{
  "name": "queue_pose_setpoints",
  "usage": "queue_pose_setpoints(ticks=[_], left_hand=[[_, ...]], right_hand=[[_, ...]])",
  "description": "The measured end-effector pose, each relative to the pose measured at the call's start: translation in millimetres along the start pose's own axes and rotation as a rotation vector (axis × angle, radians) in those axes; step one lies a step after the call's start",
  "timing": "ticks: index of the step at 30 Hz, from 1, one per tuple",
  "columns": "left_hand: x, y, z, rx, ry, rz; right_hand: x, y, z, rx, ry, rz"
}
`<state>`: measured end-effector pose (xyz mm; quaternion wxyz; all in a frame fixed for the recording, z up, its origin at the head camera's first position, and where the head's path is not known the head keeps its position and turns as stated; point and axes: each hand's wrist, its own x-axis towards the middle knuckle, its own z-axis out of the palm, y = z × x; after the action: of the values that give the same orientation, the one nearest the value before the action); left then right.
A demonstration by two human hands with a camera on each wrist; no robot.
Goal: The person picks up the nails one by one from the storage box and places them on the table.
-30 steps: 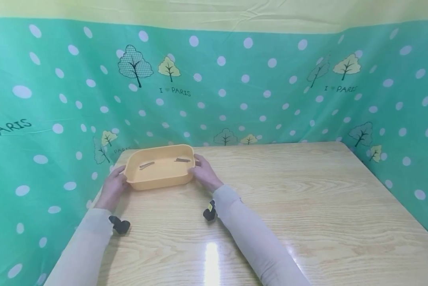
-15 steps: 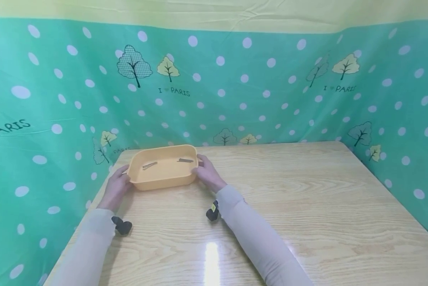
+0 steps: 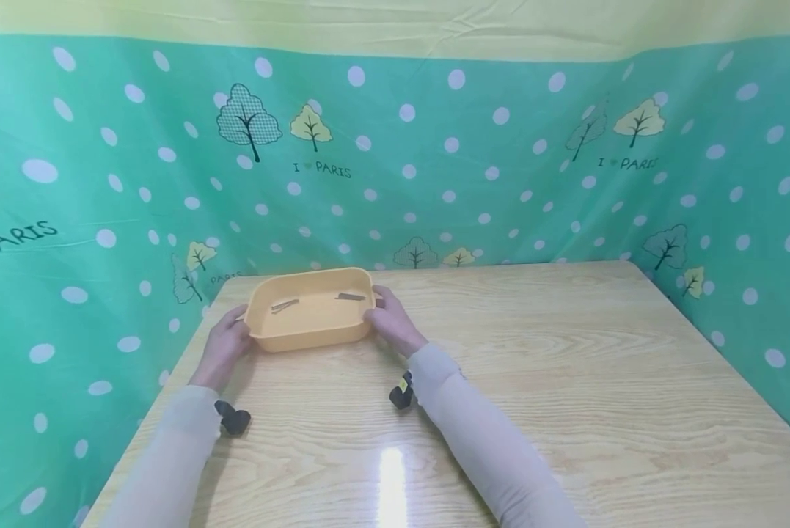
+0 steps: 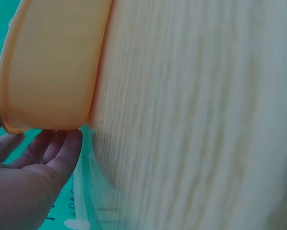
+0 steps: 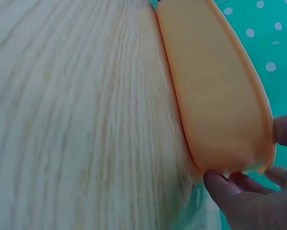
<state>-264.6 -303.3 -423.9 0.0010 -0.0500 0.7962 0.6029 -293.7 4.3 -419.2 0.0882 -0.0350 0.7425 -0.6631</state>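
At the far left of the table sits a shallow orange plastic basin (image 3: 315, 339) with rounded corners. Its side wall (image 4: 52, 67) fills the upper left of the left wrist view. Gripping the basin's left end is my left hand (image 3: 225, 343), its thumb at the rim and fingertips under the handle edge. The right hand (image 3: 395, 323) holds the opposite end in the same way; the right wrist view shows its thumb (image 5: 286, 129) on the rim. Inside the basin lie a thin brown forked piece (image 3: 285, 305) and a darker thin strip (image 3: 351, 297), both too small to identify.
The wood-grain table (image 3: 566, 381) extends to the right and toward the front. A green dotted curtain (image 3: 474, 161) hangs behind and along both sides, close to the basin's far edge. Black wrist cameras (image 3: 233, 421) hang beneath both sleeves.
Both hands have moved the basin a short way to the right along the table. The small brown pieces ride along inside, and both grips look the same.
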Motion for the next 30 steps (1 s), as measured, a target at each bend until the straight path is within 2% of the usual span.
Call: queue_pose_setpoints(ticks=[6, 13, 17, 25, 30], left_hand=[[-0.6, 2.7, 7.5, -0.003, 0.021, 0.001], [-1.9, 4.3, 13.5, -0.05, 0.007, -0.014], [-2.7, 4.8, 16.8, -0.046, -0.003, -0.02], [-1.8, 4.4, 21.5, -0.051, -0.025, 0.011], [-1.8, 5.9, 25.5, -0.047, -0.036, 0.007]], right_hand=[[-2.0, 0.3, -6.6, -0.01, -0.006, -0.005], [-8.3, -9.0, -15.0, -0.012, -0.036, 0.01], [-1.5, 2.1, -17.3, -0.006, -0.021, 0.001], [-3.6, 4.8, -20.6, -0.039, 0.027, -0.021], [-6.6, 6.4, -24.4, -0.061, 0.048, 0.02]])
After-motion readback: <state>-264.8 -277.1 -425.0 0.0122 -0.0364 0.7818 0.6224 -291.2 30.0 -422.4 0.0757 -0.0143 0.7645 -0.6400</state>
